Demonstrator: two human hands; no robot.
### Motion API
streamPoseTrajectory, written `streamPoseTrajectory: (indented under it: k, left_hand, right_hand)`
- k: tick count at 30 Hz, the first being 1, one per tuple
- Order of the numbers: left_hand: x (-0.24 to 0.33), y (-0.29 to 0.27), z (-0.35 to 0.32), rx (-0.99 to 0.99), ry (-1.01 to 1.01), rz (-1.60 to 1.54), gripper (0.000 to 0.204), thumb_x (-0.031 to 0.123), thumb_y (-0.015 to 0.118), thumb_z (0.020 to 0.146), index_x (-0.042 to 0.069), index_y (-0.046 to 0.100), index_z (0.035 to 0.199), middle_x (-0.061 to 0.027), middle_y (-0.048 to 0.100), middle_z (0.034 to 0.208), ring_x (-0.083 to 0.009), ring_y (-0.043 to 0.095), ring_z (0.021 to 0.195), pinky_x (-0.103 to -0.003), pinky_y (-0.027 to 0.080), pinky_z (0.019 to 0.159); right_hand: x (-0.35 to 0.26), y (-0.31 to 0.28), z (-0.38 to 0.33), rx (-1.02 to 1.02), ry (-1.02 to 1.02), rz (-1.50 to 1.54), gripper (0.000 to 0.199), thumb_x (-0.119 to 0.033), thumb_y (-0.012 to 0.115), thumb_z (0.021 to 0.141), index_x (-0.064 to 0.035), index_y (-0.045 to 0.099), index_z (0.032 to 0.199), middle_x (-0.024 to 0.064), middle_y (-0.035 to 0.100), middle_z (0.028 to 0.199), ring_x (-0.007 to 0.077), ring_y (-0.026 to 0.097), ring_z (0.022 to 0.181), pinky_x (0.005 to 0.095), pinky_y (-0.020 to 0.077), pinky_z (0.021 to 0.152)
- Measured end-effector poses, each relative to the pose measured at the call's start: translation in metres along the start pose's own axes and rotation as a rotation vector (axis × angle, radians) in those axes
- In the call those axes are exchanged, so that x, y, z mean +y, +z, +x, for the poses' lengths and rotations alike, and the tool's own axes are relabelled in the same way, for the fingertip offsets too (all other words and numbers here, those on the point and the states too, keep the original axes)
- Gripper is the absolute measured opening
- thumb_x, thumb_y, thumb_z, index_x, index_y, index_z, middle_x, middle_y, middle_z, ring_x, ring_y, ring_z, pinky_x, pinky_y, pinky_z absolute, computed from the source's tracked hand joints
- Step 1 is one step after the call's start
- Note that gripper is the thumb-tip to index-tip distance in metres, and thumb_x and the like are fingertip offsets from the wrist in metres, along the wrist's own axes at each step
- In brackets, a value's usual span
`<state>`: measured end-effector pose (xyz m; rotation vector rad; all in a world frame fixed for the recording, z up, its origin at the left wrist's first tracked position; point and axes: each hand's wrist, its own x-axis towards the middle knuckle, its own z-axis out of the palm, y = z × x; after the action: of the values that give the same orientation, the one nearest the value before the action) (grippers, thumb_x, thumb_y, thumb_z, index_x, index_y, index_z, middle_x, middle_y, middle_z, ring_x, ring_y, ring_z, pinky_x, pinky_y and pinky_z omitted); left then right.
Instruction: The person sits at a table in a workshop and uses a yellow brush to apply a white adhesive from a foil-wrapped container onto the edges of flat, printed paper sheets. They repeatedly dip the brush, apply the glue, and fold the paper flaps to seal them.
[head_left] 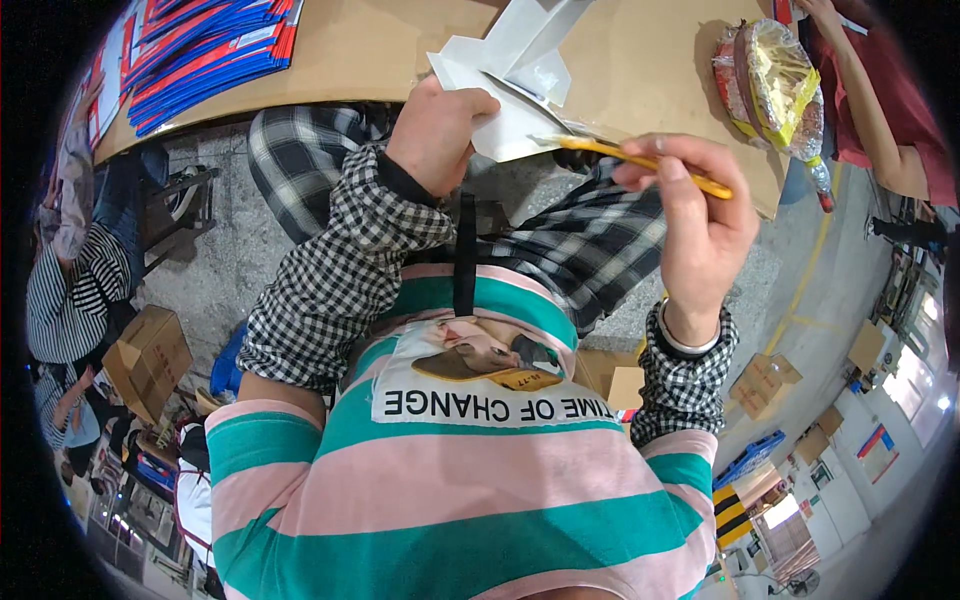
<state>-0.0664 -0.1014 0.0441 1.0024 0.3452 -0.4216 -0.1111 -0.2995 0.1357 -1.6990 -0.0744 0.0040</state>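
Note:
My left hand (437, 132) grips the near left edge of a white folded card piece (510, 132), its thumb lying on top. The card's flaps stand up and spread toward the far side, over the table's near edge. In my right hand (700, 215) is a slim yellow-handled brush (690, 180), pinched between thumb and fingers. The brush's pale tip is at the card's right edge; whether it touches cannot be made out.
Red and blue flat folders (215, 60) lie stacked at the left of the brown table (360, 50). A plastic-wrapped bundle (775, 85) sits at the right, beside a co-worker's arm (865, 100). Cardboard boxes (150, 360) stand on the floor.

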Motion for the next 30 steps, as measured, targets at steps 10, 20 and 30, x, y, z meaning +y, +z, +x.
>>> streamPoseTrajectory:
  k: [10, 20, 30]
  left_hand:
    - [-0.002, -0.019, -0.004, -0.200, 0.456, 0.928, 0.021, -0.004, 0.054, 0.077, -0.002, 0.059, 0.098, -0.0131, 0.063, 0.100, -0.0223, 0.063, 0.094, -0.032, 0.052, 0.080]
    - [-0.007, -0.009, -0.004, -0.229, 0.170, 0.009, 0.032, -0.009, 0.055, 0.074, 0.001, 0.059, 0.104, -0.0107, 0.060, 0.106, -0.0230, 0.061, 0.098, -0.033, 0.051, 0.082]
    - [-0.014, -0.020, 0.004, -0.127, 0.246, 0.442, 0.028, 0.003, 0.054, 0.081, -0.006, 0.051, 0.108, -0.0159, 0.062, 0.099, -0.0256, 0.064, 0.090, -0.035, 0.054, 0.077]
  right_hand:
    - [0.002, -0.004, 0.002, 0.004, -0.032, -0.004, 0.012, -0.003, 0.052, 0.089, 0.0046, 0.056, 0.098, 0.0131, 0.065, 0.090, 0.0148, 0.062, 0.074, 0.0250, 0.0510, 0.068]
    - [0.008, -0.012, -0.005, 0.010, 0.066, -0.019, 0.012, -0.003, 0.052, 0.089, 0.0040, 0.056, 0.099, 0.0127, 0.065, 0.090, 0.0147, 0.062, 0.074, 0.0248, 0.0504, 0.067]
    - [0.010, -0.018, -0.007, 0.067, 0.058, 0.010, 0.013, -0.004, 0.051, 0.090, 0.0037, 0.055, 0.099, 0.0135, 0.065, 0.091, 0.0153, 0.063, 0.074, 0.0258, 0.0512, 0.067]
